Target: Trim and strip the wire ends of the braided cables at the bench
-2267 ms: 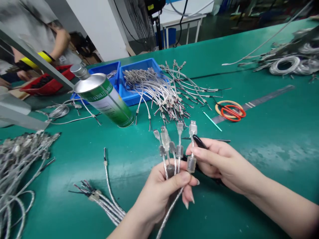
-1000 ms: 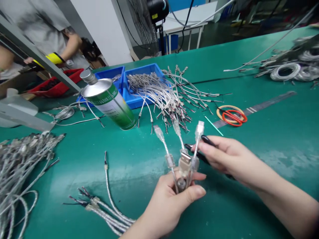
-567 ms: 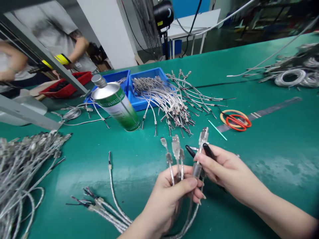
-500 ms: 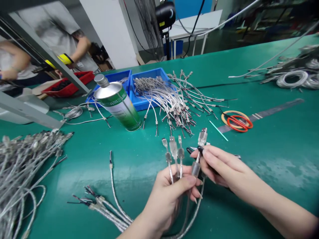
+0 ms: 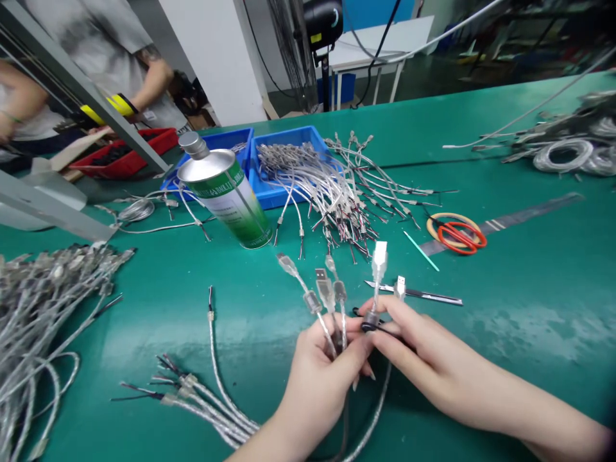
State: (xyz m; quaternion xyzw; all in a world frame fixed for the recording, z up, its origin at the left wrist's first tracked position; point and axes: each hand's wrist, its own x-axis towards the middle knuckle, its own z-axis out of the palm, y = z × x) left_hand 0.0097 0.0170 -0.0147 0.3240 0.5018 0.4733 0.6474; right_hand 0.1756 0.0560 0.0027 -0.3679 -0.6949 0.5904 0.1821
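Several clear-sheathed USB cables (image 5: 323,292) are bunched in my left hand (image 5: 320,378), which is closed around them below their grey cylindrical sleeves. Their stripped wire ends (image 5: 168,378) lie out to the left. My right hand (image 5: 423,346) is closed at one upright cable with a pale USB plug (image 5: 379,256). Thumb and fingers pinch a thin black piece (image 5: 368,326) against that cable's sleeve; its exact kind is unclear. Behind the right fingers another USB plug (image 5: 400,287) shows, its cable partly hidden. A craft knife (image 5: 418,294) lies just beyond.
A green can (image 5: 231,199) stands near a blue tray (image 5: 283,201) heaped with short cables. More cables pile up at left (image 5: 52,308). Orange scissor handles (image 5: 461,237) and a tan ring lie at right. People work behind a grey metal frame (image 5: 86,77).
My right hand has slid the black piece down from the plug to the sleeve, closer to my left hand. The cable heads have fanned apart, and the knife is now uncovered.
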